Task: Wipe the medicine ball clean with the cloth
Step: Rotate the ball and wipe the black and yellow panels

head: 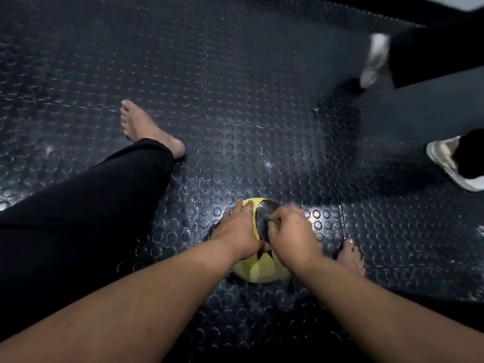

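The medicine ball (259, 271), yellow with black panels, sits on the floor between my legs. My left hand (237, 229) lies flat on its upper left side, fingers spread and a ring on one finger. My right hand (289, 231) is on the ball's top right, its fingers curled tight against the black panel. The cloth (290, 282) is dark and mostly hidden in that hand. Only a small dark scrap shows below my right wrist, beside the ball.
The floor (235, 100) is dark studded rubber. My bare left foot (146, 129) stretches out ahead on the left, and my right foot (351, 255) rests beside the ball. Another person's white sneakers (455, 163) (374, 58) stand at the right.
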Motion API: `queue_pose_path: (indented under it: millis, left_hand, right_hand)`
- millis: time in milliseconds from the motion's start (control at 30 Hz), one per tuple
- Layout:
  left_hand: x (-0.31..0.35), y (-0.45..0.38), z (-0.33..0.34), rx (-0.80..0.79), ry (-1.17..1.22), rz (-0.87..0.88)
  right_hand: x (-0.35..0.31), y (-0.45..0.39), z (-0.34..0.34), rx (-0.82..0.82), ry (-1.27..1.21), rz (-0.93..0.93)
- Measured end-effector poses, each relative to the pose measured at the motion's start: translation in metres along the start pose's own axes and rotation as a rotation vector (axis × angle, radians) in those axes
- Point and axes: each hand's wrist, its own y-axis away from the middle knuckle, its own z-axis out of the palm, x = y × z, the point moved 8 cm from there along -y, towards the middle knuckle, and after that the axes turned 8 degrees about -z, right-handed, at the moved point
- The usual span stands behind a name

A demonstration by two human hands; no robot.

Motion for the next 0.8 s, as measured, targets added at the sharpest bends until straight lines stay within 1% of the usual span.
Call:
queue_pose_path:
  millis: [67, 100, 200, 267, 333, 400, 433, 467, 500, 533, 567, 600, 633, 667, 700, 733, 800]
  left_hand:
    - [0.003, -0.001, 0.002, -0.002, -0.011, 0.011]
    - [0.004, 0.000, 0.004, -0.011, -0.017, 0.013]
    - [0.003, 0.000, 0.005, -0.027, -0.029, 0.005]
    - [0.002, 0.002, 0.005, -0.031, -0.006, 0.003]
    - [0.000, 0.001, 0.004, -0.024, 0.023, 0.000]
    - [-0.002, 0.000, 0.003, -0.024, 0.038, -0.013]
    - [-0.002, -0.001, 0.003, -0.022, 0.035, -0.014]
    - [-0.002, -0.001, 0.004, -0.020, 0.025, -0.014]
    - [-0.001, -0.001, 0.005, -0.021, 0.009, -0.010]
    - [0.000, 0.000, 0.006, -0.023, -0.008, -0.005]
    - [0.001, 0.000, 0.007, -0.026, -0.020, -0.001]
    - [0.001, 0.002, 0.007, -0.031, -0.027, 0.001]
    - [0.002, 0.003, 0.007, -0.033, -0.027, 0.003]
    - [0.003, 0.004, 0.006, -0.032, -0.025, 0.004]
    - [0.003, 0.004, 0.005, -0.032, -0.016, 0.002]
    - [0.002, 0.004, 0.004, -0.032, -0.003, -0.002]
    - [-0.001, 0.001, 0.003, -0.024, 0.026, -0.012]
  right_hand:
    - [-0.001, 0.006, -0.002, 0.017, -0.008, -0.039]
    - [0.004, 0.002, -0.003, 0.016, 0.002, -0.027]
    - [0.023, -0.025, -0.008, 0.002, -0.010, 0.115]
    - [0.030, -0.031, -0.010, -0.015, 0.010, 0.176]
    - [0.026, -0.024, -0.004, -0.030, 0.043, 0.135]
    - [0.010, -0.007, -0.002, -0.038, 0.009, 0.083]
    - [0.001, 0.003, -0.012, -0.062, 0.007, 0.081]
    - [-0.013, 0.010, -0.025, -0.125, -0.029, 0.070]
    - [-0.029, 0.014, -0.037, -0.213, -0.053, 0.071]
    - [-0.055, 0.019, -0.058, -0.340, -0.013, 0.072]
    - [-0.071, 0.021, -0.081, -0.356, -0.015, 0.080]
    - [-0.074, 0.016, -0.092, -0.292, -0.123, 0.081]
    - [-0.061, 0.003, -0.084, -0.270, -0.099, 0.074]
    - [-0.030, -0.015, -0.055, -0.268, -0.026, 0.062]
    - [-0.003, -0.024, -0.028, -0.205, 0.025, 0.109]
    - [0.007, -0.024, -0.018, -0.135, 0.060, 0.126]
    - [0.016, -0.030, -0.002, -0.109, 0.064, 0.086]
